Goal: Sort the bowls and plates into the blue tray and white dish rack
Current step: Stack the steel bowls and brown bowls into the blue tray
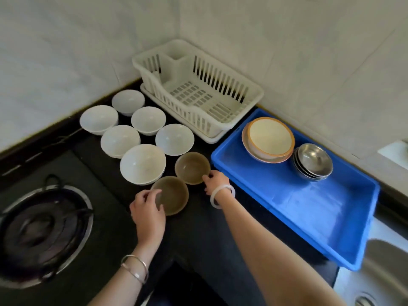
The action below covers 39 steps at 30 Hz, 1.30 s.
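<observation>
Left grip (148, 208) is curling its fingers over the near-left rim of the near brown bowl (174, 196). Right grip (217, 181), with a pale bangle (222, 196) at the wrist, is pinching the right rim of the far brown bowl (192, 167). Both bowls are sitting upright on the black counter (198, 239), just beside each other. Six white bowls (120, 140) are standing clustered behind them. The white dish rack (198, 89) is sitting in the corner. The blue tray (309, 217) is lying to its right, carrying stacked orange-rimmed dishes (270, 138) and stacked steel bowls (313, 161) at its far end. A gas burner (42, 226) is sitting at the left.
</observation>
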Available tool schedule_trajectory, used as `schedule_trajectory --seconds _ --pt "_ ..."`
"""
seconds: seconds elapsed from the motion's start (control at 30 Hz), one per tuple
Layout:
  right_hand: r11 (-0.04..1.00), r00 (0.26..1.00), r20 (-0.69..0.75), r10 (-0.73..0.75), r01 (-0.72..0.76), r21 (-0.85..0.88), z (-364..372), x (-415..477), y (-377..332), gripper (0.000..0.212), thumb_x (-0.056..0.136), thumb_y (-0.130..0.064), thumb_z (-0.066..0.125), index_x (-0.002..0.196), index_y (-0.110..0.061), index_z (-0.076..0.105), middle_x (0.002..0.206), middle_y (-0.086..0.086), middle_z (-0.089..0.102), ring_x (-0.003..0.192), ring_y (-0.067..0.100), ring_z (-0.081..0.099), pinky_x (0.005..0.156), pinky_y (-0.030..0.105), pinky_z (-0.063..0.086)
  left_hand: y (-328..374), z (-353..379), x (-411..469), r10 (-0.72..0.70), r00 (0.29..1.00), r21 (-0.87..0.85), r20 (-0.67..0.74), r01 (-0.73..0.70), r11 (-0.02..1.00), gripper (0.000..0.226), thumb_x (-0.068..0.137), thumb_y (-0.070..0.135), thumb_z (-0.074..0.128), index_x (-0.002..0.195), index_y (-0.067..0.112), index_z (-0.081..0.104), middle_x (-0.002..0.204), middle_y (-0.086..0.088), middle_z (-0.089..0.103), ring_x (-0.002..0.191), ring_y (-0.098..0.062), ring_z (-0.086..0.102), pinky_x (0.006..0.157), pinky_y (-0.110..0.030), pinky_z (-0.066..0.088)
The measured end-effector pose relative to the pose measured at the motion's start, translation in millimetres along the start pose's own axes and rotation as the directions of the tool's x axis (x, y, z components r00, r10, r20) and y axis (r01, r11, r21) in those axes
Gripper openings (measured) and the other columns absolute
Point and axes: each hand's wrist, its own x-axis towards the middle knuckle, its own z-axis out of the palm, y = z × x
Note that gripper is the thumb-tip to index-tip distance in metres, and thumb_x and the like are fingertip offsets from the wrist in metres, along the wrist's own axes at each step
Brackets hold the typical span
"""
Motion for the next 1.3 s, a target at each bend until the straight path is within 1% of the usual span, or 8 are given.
schedule_trajectory --seconds 0.2,0.37,0.47,0.57,0.73,0.93,1.07,1.3 --pt "0.976 0.996 -0.053 0.069 -0.056 0.213 6.3 5.8 -7.3 0.011 0.089 -0.007 0.051 0.087 -0.014 0.060 0.072 0.002 0.058 0.083 0.027 0.068 0.083 0.044 0.057 -21.0 -1.5 11.1 -0.196 0.976 -0.263 0.093 0.214 0.941 0.058 0.080 -0.002 0.062 0.131 0.021 0.045 0.130 -0.010 0.047 0.110 -0.029 0.056 0.096 -0.044 0.048" --pt "0.954 0.989 -0.143 0.037 0.008 0.299 0.9 -10.3 -2.8 0.019 0.087 -0.004 0.050 0.079 -0.016 0.063 0.080 0.006 0.067 0.073 0.021 0.069 0.076 0.040 0.060 -34.3 1.0 18.2 -0.278 0.932 -0.337 0.230 0.345 0.876 0.045 0.085 0.005 0.059 0.127 0.019 0.050 0.125 -0.009 0.061 0.115 -0.027 0.057 0.094 -0.039 0.047" --pt "0.937 0.985 -0.168 -0.033 0.089 0.336 -6.2 -27.6 -5.3 0.024 0.087 -0.005 0.052 0.076 -0.024 0.062 0.085 0.006 0.068 0.070 0.015 0.068 0.062 0.025 0.059 -40.1 3.1 20.1 -0.289 0.912 -0.380 0.291 0.387 0.840 0.038 0.086 0.006 0.058 0.123 0.016 0.054 0.124 -0.011 0.061 0.117 -0.027 0.056 0.096 -0.044 0.048" --pt "0.950 0.989 -0.109 -0.095 0.123 0.288 -4.9 -43.8 -7.1 0.015 0.088 -0.010 0.056 0.083 -0.022 0.064 0.081 -0.001 0.067 0.069 0.010 0.068 0.054 0.016 0.055 -41.4 4.4 22.2 -0.270 0.892 -0.472 0.363 0.426 0.772 0.034 0.089 0.008 0.056 0.122 0.015 0.055 0.121 -0.013 0.061 0.110 -0.027 0.059 0.093 -0.045 0.051" --pt "0.985 0.989 -0.050 -0.140 0.145 0.097 13.6 -56.4 -2.3 0.010 0.087 -0.018 0.061 0.088 -0.028 0.060 0.080 -0.008 0.063 0.070 0.009 0.067 0.067 0.024 0.059 -41.8 3.5 22.1 -0.272 0.857 -0.584 0.437 0.500 0.639 0.029 0.094 0.011 0.050 0.122 0.012 0.054 0.115 -0.010 0.059 0.099 -0.022 0.061 0.085 -0.034 0.052" --pt "0.989 0.991 -0.040 -0.128 0.125 -0.084 33.0 -57.9 -3.6 0.009 0.087 -0.019 0.059 0.081 -0.024 0.059 0.075 -0.002 0.064 0.071 0.013 0.067 0.058 0.020 0.051 -41.9 0.9 23.8 -0.293 0.858 -0.594 0.421 0.505 0.626 0.032 0.097 0.022 0.043 0.125 0.011 0.054 0.116 -0.009 0.057 0.100 -0.024 0.060 0.084 -0.035 0.052" --pt "0.986 0.991 -0.056 -0.120 0.112 -0.128 42.0 -54.4 -5.9 0.007 0.088 -0.017 0.057 0.084 -0.022 0.058 0.081 0.002 0.065 0.075 0.017 0.068 0.062 0.023 0.053 -44.0 1.8 25.6 -0.293 0.864 -0.583 0.410 0.495 0.644 0.032 0.096 0.028 0.044 0.121 0.012 0.056 0.114 -0.011 0.060 0.097 -0.025 0.062 0.084 -0.037 0.053" --pt "0.979 0.983 -0.123 -0.133 0.111 -0.171 50.6 -47.9 0.2 0.032 0.085 -0.018 0.061 0.115 -0.024 0.051 0.101 0.000 0.056 0.074 0.010 0.056 0.053 0.017 0.039 -43.9 4.3 29.2 -0.278 0.871 -0.500 0.405 0.465 0.730 0.036 0.094 0.016 0.050 0.130 0.013 0.051 0.119 -0.011 0.060 0.092 -0.021 0.063 0.081 -0.033 0.054"
